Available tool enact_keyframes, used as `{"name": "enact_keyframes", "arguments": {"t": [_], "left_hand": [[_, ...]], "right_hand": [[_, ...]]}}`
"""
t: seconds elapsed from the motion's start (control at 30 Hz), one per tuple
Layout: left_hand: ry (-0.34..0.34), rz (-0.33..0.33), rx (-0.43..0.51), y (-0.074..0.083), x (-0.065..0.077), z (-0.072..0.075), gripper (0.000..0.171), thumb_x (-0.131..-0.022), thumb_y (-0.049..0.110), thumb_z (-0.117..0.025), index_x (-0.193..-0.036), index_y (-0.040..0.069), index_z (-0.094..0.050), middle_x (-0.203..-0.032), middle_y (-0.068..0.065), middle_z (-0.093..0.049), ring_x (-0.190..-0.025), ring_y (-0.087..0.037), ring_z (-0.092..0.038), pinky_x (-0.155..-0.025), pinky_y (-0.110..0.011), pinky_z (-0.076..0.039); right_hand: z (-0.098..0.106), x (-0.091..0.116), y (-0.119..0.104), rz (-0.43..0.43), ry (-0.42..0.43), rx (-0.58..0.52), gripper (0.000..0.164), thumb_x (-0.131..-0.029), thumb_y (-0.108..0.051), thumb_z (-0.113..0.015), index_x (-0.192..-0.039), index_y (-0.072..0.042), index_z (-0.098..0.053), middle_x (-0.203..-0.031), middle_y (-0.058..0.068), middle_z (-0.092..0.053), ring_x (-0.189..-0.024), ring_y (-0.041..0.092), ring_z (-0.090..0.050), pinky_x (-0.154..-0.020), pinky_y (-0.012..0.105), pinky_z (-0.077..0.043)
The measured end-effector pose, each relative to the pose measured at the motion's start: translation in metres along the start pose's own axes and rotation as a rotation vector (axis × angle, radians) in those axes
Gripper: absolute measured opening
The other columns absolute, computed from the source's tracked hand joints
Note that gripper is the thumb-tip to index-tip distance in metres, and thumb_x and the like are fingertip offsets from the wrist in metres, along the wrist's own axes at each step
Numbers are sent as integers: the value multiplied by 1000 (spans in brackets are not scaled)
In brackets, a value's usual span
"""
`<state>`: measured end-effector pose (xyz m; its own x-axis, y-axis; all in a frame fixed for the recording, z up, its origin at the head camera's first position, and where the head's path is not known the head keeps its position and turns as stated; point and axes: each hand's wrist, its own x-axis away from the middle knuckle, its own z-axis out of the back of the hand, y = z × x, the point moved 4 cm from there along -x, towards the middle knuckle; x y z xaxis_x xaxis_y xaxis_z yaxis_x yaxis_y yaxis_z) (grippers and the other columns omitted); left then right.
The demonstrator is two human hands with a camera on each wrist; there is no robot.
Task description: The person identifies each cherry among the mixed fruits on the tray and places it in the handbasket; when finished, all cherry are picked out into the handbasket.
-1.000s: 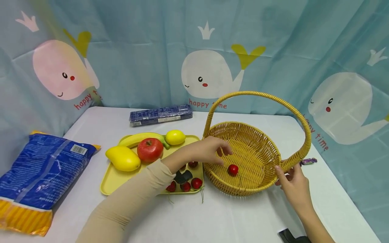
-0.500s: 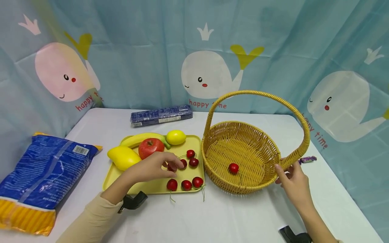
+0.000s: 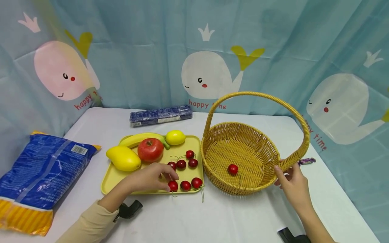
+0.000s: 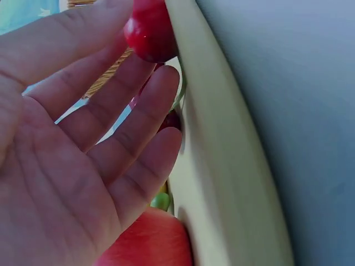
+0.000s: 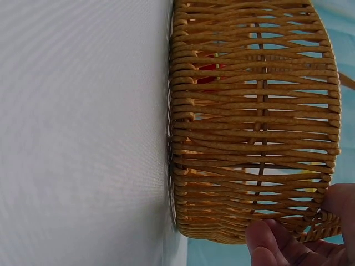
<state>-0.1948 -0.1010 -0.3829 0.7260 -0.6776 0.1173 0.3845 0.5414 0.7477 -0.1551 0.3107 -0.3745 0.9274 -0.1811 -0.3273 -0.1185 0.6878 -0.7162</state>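
Observation:
My left hand is at the near edge of the yellow tray, its thumb and fingertips right at a red cherry. In the left wrist view, its fingers reach out loosely, with the thumb beside the cherry. Several more cherries lie on the tray's right half, some with green stems. My right hand grips the wicker basket at its right rim, by the handle's base; its fingers show low against the weave. A single cherry lies inside the basket.
On the tray are a red apple, a banana, a lemon and a yellow mango-shaped fruit. A blue packet lies behind, a large blue-and-orange bag at left. A purple-wrapped sweet lies right of the basket.
My left hand has come back from over the basket to the tray, then down to the near-edge cherry, whose stem has shifted slightly. My right hand stays on the basket.

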Motion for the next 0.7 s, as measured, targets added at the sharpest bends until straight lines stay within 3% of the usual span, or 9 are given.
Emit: {"name": "enact_keyframes", "arguments": {"t": [0.3, 0.7], "left_hand": [[0, -7, -81, -3, -3, -3, 28, -76, 11, -74, -102, 19, -69, -95, 14, -63, -84, -13, -55, -75, -27, -48], [2, -4, -51, -2, -3, 1, 30, -76, 11, -75, -105, 17, -69, -96, 13, -63, -82, -12, -57, -71, -26, -50]], "right_hand": [[0, -1, 1, 10, -2, 4, 38, -92, -20, -58, -122, -4, -42, -92, 19, -63, -54, 11, -59, -44, 30, -48], [2, -1, -3, 15, -18, 5, 37, -92, -20, -57, -123, -4, -42, -94, 21, -63, -55, 10, -59, -47, 23, -49]]}}
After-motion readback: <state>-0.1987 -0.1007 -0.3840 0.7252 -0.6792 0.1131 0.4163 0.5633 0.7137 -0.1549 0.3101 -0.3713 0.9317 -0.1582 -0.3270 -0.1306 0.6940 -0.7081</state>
